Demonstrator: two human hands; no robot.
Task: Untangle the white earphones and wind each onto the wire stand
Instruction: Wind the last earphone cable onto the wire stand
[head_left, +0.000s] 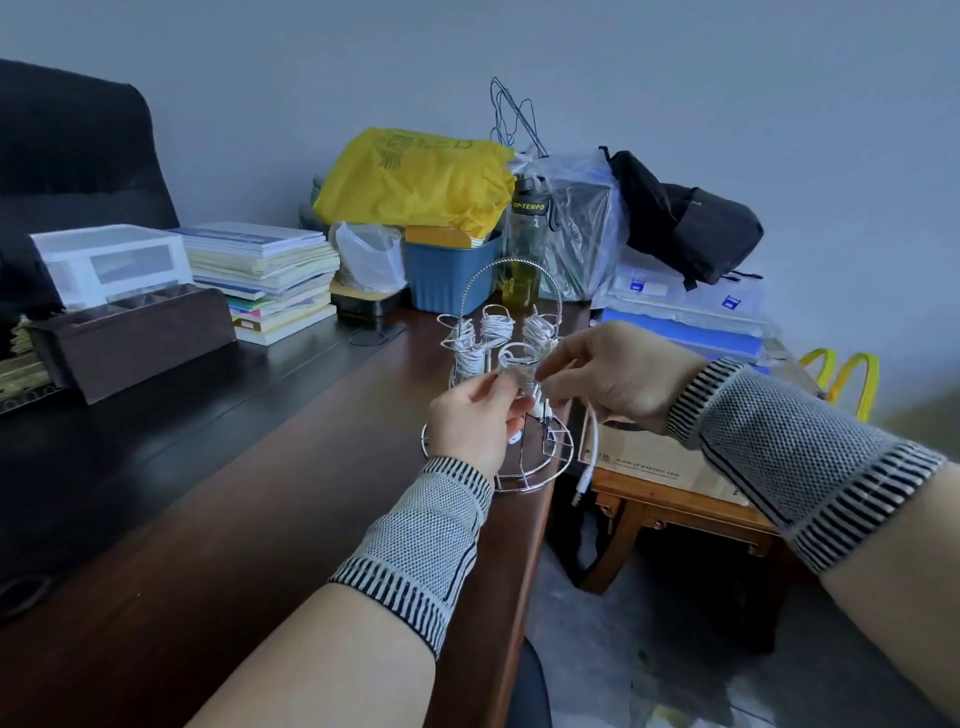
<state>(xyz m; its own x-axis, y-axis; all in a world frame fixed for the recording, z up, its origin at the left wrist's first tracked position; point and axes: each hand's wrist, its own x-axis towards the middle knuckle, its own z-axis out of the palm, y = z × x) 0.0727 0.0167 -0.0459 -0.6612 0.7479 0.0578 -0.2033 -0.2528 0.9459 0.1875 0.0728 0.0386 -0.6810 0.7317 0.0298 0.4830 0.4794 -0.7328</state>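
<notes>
A chrome wire stand (550, 460) with an arched handle stands near the right edge of the dark wooden desk (260, 493). Several of its prongs carry wound white earphone bundles (496, 327). My left hand (470, 423) pinches the white earphone cable (522, 382) at the nearest prong. My right hand (613, 376) pinches the same cable from the right. The cable's loose end (589, 457) hangs down below my right hand past the desk edge, ending in a plug. An earbud shows just under my left hand's fingers.
Behind the stand are a blue bin (447, 275), a yellow bag (415, 179), a green bottle (524, 249) and a stack of books (265, 275). A brown organiser box (130, 338) sits at left. To the right, a low wooden table (675, 512) holds a cardboard box.
</notes>
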